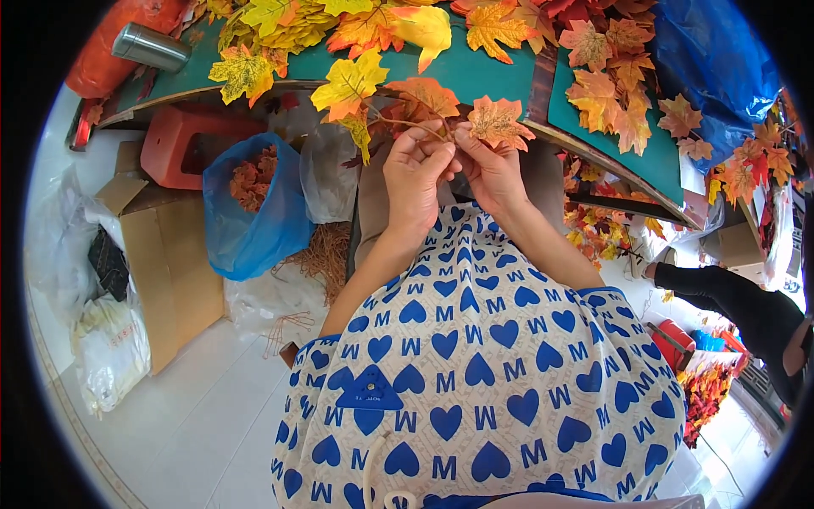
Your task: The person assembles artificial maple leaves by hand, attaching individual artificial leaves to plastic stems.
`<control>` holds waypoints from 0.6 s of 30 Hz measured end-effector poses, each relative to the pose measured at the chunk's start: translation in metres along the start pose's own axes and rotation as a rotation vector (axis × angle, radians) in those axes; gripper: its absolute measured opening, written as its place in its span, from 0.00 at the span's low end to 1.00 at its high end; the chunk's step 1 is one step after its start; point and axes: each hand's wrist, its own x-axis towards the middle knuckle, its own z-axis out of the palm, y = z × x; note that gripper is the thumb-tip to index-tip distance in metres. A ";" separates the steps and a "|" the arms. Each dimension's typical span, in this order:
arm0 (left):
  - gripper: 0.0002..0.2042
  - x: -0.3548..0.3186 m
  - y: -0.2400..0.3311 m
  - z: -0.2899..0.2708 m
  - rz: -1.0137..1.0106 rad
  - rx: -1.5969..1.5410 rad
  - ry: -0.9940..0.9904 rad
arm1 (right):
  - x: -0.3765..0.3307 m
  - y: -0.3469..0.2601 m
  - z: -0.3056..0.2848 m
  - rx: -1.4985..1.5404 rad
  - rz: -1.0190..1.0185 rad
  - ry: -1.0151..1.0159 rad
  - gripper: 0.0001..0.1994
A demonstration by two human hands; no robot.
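Observation:
Both my hands meet just in front of the table's near edge, working on a spray of artificial maple leaves [350,85]. My left hand [413,176] pinches its thin brown stem between thumb and fingers. Close beside it, my right hand [493,174] is closed at the base of an orange maple leaf [500,123], its thumb and forefinger pressed together. Yellow and orange leaves fan out above and left of the fingers. My fingers hide the exact spot where the stems join.
Piles of artificial leaves [284,25] cover the green tabletop [500,82], near a steel flask [151,47]. Left below stand a blue bag [254,225] of leaves, a red plastic stool [161,148] and a cardboard box [174,271]. Another person [746,301] is at the right.

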 end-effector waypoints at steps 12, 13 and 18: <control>0.09 0.009 -0.020 -0.014 0.058 -0.130 0.024 | 0.002 0.014 -0.007 -0.495 -0.268 -0.125 0.08; 0.09 0.011 -0.019 -0.015 0.062 -0.128 0.025 | 0.003 0.018 -0.009 -0.492 -0.279 -0.143 0.10; 0.07 0.031 -0.013 -0.024 0.049 -0.331 0.112 | -0.013 0.028 0.000 -0.718 -0.359 -0.224 0.19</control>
